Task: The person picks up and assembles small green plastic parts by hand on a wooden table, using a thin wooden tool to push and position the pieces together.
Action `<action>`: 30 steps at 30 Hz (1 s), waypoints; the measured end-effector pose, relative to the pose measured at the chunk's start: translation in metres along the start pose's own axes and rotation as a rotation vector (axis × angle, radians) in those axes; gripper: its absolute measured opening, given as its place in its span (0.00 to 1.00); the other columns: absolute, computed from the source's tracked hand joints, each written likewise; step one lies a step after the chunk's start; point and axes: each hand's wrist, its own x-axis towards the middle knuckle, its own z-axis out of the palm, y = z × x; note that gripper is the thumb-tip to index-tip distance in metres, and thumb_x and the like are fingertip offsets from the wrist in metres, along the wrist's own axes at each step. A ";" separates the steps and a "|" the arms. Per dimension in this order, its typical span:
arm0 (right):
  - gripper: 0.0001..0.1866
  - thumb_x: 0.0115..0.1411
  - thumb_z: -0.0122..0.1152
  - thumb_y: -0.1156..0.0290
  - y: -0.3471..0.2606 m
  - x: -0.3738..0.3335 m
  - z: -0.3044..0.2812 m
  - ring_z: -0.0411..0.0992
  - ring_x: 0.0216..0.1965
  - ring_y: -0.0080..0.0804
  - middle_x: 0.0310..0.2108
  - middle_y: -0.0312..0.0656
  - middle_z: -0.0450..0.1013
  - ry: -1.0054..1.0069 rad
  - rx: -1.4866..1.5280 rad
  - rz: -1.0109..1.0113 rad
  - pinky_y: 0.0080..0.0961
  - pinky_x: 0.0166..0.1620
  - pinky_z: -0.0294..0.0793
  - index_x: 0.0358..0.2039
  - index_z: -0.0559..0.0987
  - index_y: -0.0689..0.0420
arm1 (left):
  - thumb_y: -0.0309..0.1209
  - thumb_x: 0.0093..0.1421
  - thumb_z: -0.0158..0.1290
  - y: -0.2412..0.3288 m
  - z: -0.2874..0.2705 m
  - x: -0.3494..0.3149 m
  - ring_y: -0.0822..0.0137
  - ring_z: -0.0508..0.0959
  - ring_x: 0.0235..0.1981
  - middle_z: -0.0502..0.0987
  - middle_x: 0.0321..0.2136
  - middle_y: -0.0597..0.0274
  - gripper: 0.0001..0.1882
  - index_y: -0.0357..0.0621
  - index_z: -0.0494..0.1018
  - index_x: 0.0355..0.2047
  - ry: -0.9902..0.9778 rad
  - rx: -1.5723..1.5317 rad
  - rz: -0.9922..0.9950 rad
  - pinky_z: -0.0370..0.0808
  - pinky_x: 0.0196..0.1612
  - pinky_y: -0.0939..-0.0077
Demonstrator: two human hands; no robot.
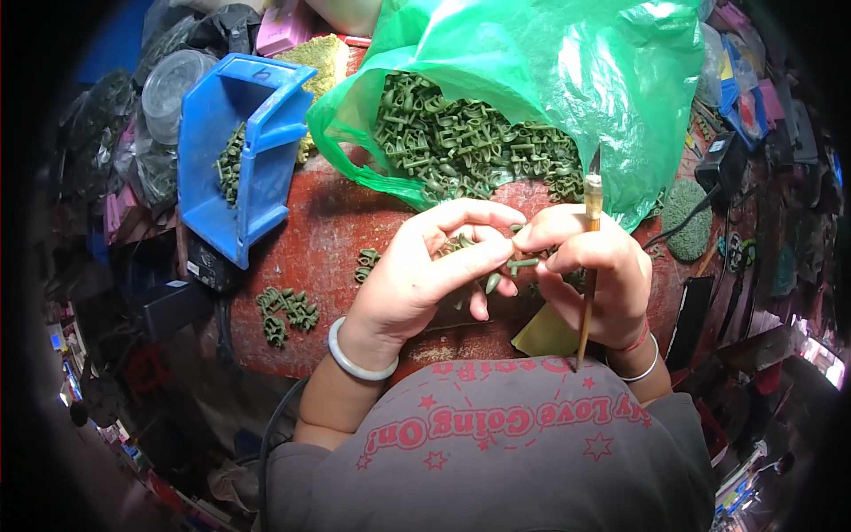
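My left hand (417, 266) is closed around several small dark green ring-like pieces, partly hidden by the fingers. Opposite it, my right hand (612, 266) pinches one small green piece (525, 263) between thumb and forefinger. A slim brush (588, 306) with a wooden handle also sits in my right hand, standing nearly upright with its dark pointed tip away from me. The fingertips of both hands almost meet over the red table (310, 239). Left of my left hand lie a loose cluster of green pieces (288, 315) and a smaller cluster (366, 264).
Beyond my hands, a green plastic bag (629, 80) lies open, with many green pieces (461, 133) spilling inside it. A blue bin (197, 177) at left holds more. A yellowish sponge (324, 62) is behind it. At right are a round green pad (688, 222) and a black adapter (722, 161).
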 end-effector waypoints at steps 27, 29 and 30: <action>0.14 0.49 0.60 0.88 0.012 -0.005 0.002 0.75 0.34 0.44 0.31 0.47 0.74 0.034 -0.369 0.255 0.34 0.41 0.76 0.38 0.75 0.63 | 0.20 0.59 0.57 -0.007 0.001 -0.002 0.76 0.78 0.32 0.78 0.32 0.64 0.10 0.38 0.74 0.42 0.281 0.541 0.414 0.74 0.29 0.86; 0.15 0.48 0.60 0.87 0.015 0.000 0.005 0.74 0.38 0.46 0.33 0.47 0.75 -0.059 -0.400 0.162 0.36 0.43 0.75 0.38 0.75 0.62 | 0.21 0.61 0.56 -0.001 -0.001 -0.004 0.75 0.79 0.31 0.77 0.32 0.62 0.07 0.37 0.74 0.39 0.355 0.310 0.433 0.74 0.26 0.86; 0.13 0.49 0.61 0.84 0.017 0.004 0.007 0.73 0.37 0.46 0.31 0.46 0.74 -0.107 -0.483 0.093 0.36 0.42 0.74 0.37 0.74 0.61 | 0.21 0.61 0.56 0.001 -0.001 -0.004 0.75 0.79 0.31 0.77 0.32 0.62 0.06 0.37 0.73 0.39 0.402 0.257 0.449 0.75 0.26 0.86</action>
